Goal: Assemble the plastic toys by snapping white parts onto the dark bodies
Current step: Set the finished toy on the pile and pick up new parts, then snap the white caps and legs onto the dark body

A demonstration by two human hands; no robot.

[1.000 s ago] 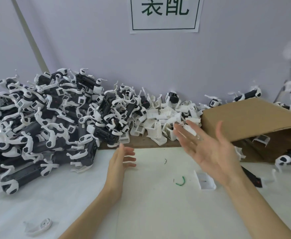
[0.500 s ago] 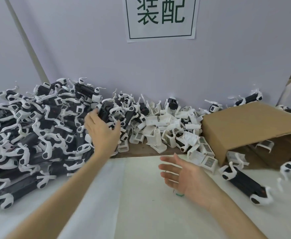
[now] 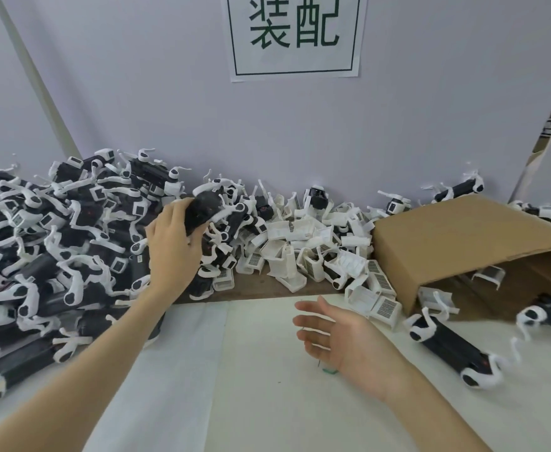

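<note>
The dark body now in hand sits on the inner slope of the big heap at the table's back left, toward the middle of the far edge. The left hand has its fingers curled over the near end of it; the body is matt black, blocky and slightly rounded, with thin white curved arms already showing at its far side. Whether it is lifted clear of the heap or just gripped in place I cannot tell.

The right hand hovers over the bare white table cover near the middle, palm turned inward, fingers spread and relaxed, holding nothing.

As a judgement, the job looks well advanced: most bodies in the heap already carry white clips and looped arms. What is left seems to be the loose white parts, a drift of small ribbed, box-like shells with grille faces lying along the far edge between the heap and the cardboard box. The box lies tipped on its side at the back right corner, plain brown, mouth toward the near right. Just in front of it lie two more dark toys, long glossy black bars with white hooked ends, resting on the cover

A printed sign hangs on the grey wall behind
</note>
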